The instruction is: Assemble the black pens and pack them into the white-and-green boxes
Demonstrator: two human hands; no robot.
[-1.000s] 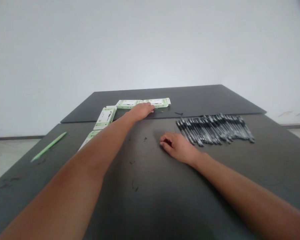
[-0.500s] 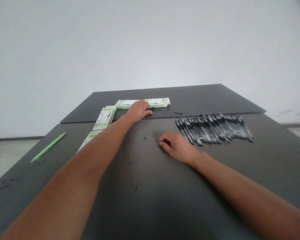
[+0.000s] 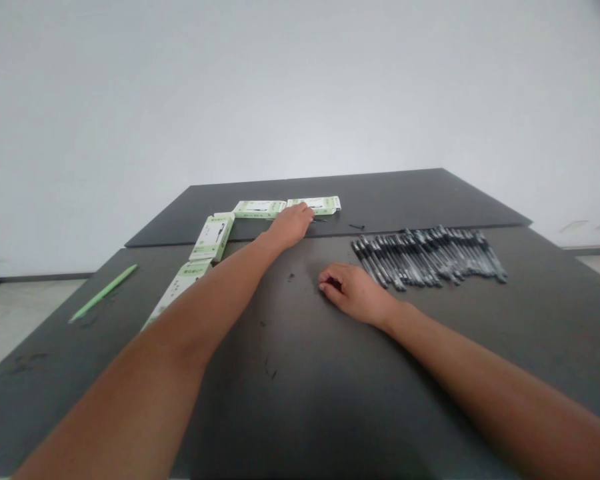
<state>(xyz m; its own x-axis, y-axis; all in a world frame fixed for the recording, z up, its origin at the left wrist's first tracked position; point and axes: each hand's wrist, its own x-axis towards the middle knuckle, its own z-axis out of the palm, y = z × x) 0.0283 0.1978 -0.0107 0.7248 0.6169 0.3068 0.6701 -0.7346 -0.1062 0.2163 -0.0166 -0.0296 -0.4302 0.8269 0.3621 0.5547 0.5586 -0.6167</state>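
Note:
My left hand (image 3: 291, 225) is stretched far across the dark table (image 3: 300, 373), its fingertips at the near edge of a green-and-white box (image 3: 320, 204); the fingers look bunched, and what they hold, if anything, is hidden. A second box (image 3: 258, 208) lies just left of that hand. My right hand (image 3: 355, 292) rests on the table with fingers curled loosely under, beside a row of black pens (image 3: 427, 257) to its right.
Two more green-and-white boxes (image 3: 213, 236) (image 3: 176, 287) lie in a line toward the near left. A green pen (image 3: 103, 293) sits near the table's left edge. A small black piece (image 3: 357, 227) lies beyond the pens. A white wall stands behind.
My left hand drew back a little toward me, then reached forward and right again to the far box. My right hand has stayed in place.

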